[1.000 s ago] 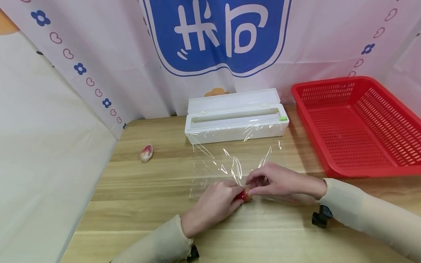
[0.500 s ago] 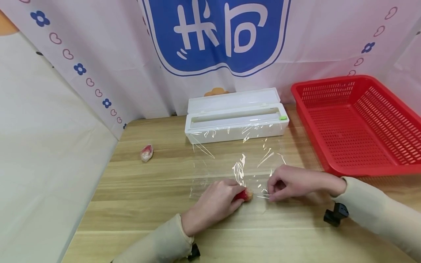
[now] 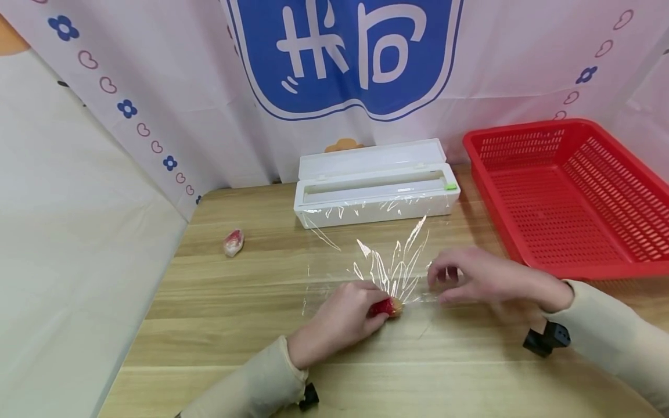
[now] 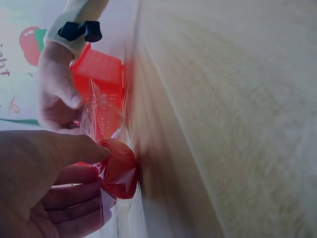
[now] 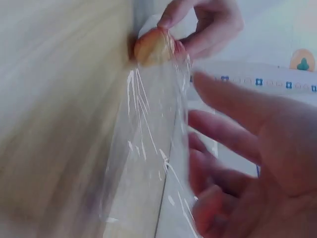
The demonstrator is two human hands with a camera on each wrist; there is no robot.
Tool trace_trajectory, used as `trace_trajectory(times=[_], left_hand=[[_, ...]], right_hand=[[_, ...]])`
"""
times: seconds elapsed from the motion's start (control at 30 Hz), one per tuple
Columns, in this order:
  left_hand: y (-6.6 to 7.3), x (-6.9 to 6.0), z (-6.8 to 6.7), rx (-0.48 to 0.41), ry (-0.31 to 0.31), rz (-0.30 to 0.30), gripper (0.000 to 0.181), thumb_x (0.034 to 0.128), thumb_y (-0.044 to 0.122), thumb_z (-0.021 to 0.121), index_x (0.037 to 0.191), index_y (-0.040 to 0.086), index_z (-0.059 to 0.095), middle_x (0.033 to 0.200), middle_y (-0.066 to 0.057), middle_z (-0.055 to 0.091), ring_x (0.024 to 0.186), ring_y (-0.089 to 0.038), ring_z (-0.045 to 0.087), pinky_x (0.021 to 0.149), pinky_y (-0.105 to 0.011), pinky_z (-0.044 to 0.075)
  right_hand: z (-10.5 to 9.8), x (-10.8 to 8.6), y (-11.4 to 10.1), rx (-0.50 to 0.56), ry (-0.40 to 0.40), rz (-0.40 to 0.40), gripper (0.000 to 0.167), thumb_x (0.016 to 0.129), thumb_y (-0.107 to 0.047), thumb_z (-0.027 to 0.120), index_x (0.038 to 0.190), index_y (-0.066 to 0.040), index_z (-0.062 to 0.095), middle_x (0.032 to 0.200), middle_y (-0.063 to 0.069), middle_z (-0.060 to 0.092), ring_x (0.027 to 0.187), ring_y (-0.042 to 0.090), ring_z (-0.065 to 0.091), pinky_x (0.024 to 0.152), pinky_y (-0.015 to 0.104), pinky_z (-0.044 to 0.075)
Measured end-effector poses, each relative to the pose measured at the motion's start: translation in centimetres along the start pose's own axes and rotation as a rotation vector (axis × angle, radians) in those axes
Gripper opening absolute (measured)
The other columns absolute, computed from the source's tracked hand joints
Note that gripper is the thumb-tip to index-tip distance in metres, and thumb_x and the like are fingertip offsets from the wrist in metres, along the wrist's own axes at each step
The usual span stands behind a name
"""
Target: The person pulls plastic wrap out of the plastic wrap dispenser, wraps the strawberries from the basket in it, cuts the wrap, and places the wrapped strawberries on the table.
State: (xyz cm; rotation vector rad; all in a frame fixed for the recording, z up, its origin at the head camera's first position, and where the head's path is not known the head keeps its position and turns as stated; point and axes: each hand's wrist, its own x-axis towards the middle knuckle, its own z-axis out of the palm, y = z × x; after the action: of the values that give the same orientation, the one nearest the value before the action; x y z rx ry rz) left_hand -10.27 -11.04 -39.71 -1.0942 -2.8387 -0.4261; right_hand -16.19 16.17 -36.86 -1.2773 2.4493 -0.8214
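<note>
In the head view my left hand (image 3: 342, 313) pinches a small fruit-like piece (image 3: 389, 306), red with a pale yellowish end, against the table. Clear cling film (image 3: 334, 264) covers it; in the left wrist view the film wraps tightly over the red side (image 4: 121, 171). The exact kind of fruit cannot be told. To the right, my right hand (image 3: 483, 276) hovers at the film's edge. Its thumb (image 5: 223, 94) and bent fingers stand apart beside the loose film (image 5: 153, 129), with no grip on it visible.
A white cling film box (image 3: 376, 209) with its lid up stands behind the hands, film running out from it. A red basket (image 3: 502, 215) sits at the right. One small wrapped red-and-white piece (image 3: 233, 242) lies at the left on the wooden table (image 3: 219, 325).
My right hand has moved right, away from the fruit-like piece, and its fingers have spread. The film now shows creases fanning from the piece. My left hand has stayed put.
</note>
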Motion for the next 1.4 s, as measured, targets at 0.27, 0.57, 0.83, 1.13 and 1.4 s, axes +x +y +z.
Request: trace_trajectory(times=[0.27,0.57,0.83,1.13,1.4], left_hand=[[-0.8,0.4,0.2,-0.087,-0.013,-0.017,0.019,0.0846,0.022,0.077,0.102,0.014,0.075,0.092,0.002,0.074,0.082,-0.008,0.067,0.074,-0.015,0.055],[-1.4,0.8,0.2,-0.26,-0.068,-0.066,0.022,0.0883,0.02,0.074,0.109,0.013,0.074,0.1,0.001,0.076,0.09,-0.007,0.067,0.082,-0.016,0.055],[-2.4,1.1,0.3,-0.39,-0.116,-0.139,0.025,0.0937,0.022,0.068,0.117,0.013,0.073,0.106,0.0,0.076,0.092,-0.005,0.068,0.083,-0.019,0.056],[-3.2,1.3,-0.5,-0.36,-0.073,-0.213,0.027,0.093,0.02,0.068,0.117,0.007,0.072,0.111,-0.007,0.075,0.099,-0.015,0.071,0.088,-0.027,0.058],[-2.9,1.6,-0.6,-0.172,-0.028,-0.162,0.027,0.0881,0.026,0.075,0.111,0.012,0.073,0.111,-0.001,0.072,0.104,-0.015,0.066,0.094,-0.031,0.055]], right_hand=[[2.8,1.6,-1.8,-0.212,0.212,-0.271,0.019,0.077,-0.017,0.083,0.094,-0.021,0.076,0.092,-0.009,0.072,0.084,0.005,0.067,0.074,0.024,0.059],[5.8,2.6,-2.4,-0.259,0.254,-0.303,0.03,0.079,-0.021,0.083,0.107,-0.018,0.075,0.104,-0.006,0.072,0.095,0.007,0.068,0.085,0.027,0.059],[5.7,3.8,-2.2,-0.177,0.213,-0.12,0.026,0.08,-0.023,0.082,0.105,-0.019,0.076,0.097,-0.008,0.072,0.086,0.005,0.066,0.077,0.022,0.058],[5.1,4.8,-0.7,-0.013,0.162,0.027,0.021,0.082,-0.021,0.081,0.103,-0.021,0.076,0.094,-0.008,0.074,0.08,0.005,0.063,0.071,0.024,0.055],[4.8,5.2,0.2,0.126,0.109,0.111,0.018,0.086,-0.024,0.077,0.103,-0.02,0.073,0.092,-0.01,0.073,0.081,0.003,0.065,0.074,0.023,0.057]])
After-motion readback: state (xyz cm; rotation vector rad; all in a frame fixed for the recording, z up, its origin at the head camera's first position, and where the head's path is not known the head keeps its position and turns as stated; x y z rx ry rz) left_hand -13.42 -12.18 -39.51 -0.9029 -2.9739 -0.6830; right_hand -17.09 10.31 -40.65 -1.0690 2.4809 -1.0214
